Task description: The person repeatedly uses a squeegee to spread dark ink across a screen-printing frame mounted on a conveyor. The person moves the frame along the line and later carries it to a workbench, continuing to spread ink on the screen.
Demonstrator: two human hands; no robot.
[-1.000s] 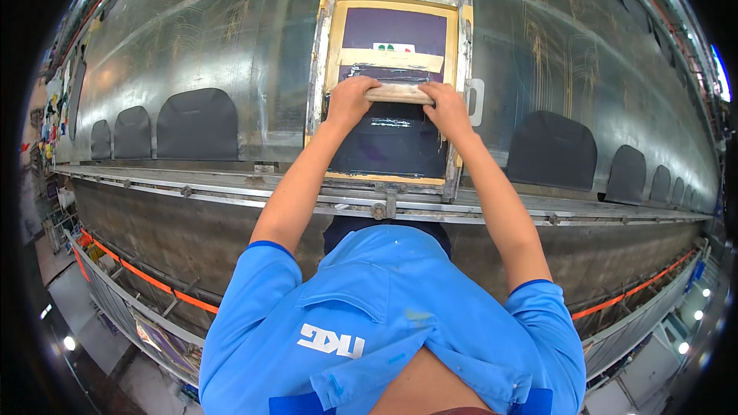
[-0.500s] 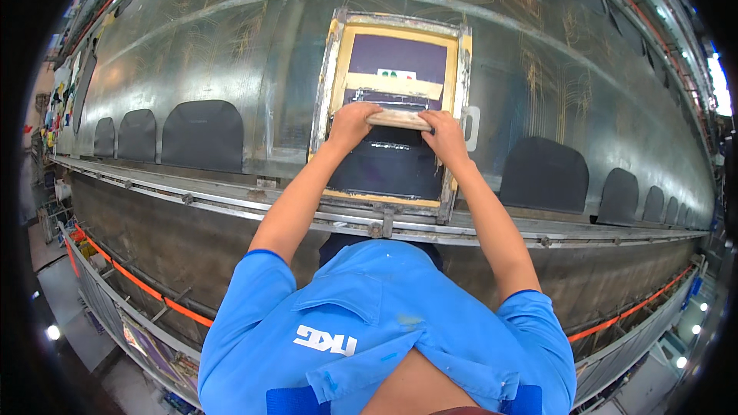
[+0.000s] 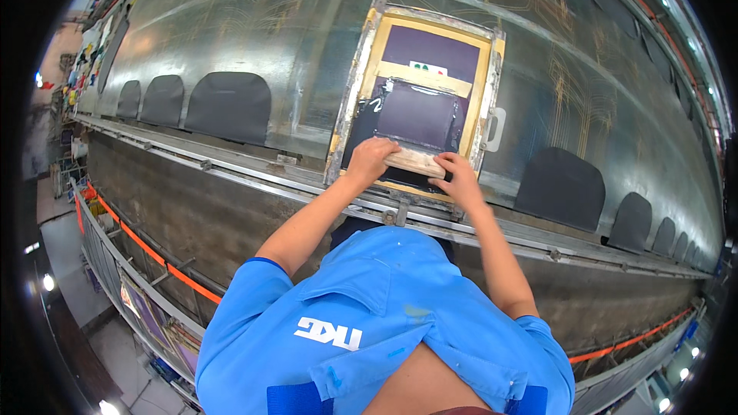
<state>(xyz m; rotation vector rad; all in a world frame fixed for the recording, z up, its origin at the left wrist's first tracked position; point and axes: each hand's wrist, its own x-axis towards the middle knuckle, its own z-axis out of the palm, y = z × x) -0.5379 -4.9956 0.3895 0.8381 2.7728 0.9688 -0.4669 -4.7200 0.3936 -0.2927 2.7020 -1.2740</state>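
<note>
A screen printing frame (image 3: 355, 100) with worn, pale edges lies on the long metal table in front of me. Both hands hold a wooden-handled squeegee (image 3: 416, 161) near the frame's close end. My left hand (image 3: 372, 160) is closed round the handle's left end, and my right hand (image 3: 459, 178) grips the right end. Beyond the squeegee, the purple mesh (image 3: 416, 113) shows a dark rectangular area with wet-looking edges. Pale tape crosses the mesh farther up. The squeegee's blade is hidden under the handle.
Dark grey rounded panels (image 3: 228, 106) lie along the table (image 3: 307, 54) on the left, with more (image 3: 560, 189) on the right. A metal rail (image 3: 231, 177) runs along the near edge. A light grey handle (image 3: 494, 129) sticks out from the frame's right side.
Both hands have drawn the squeegee toward me, from mid-screen to the near end. More of the rectangular area shows behind it. The whole view has tilted.
</note>
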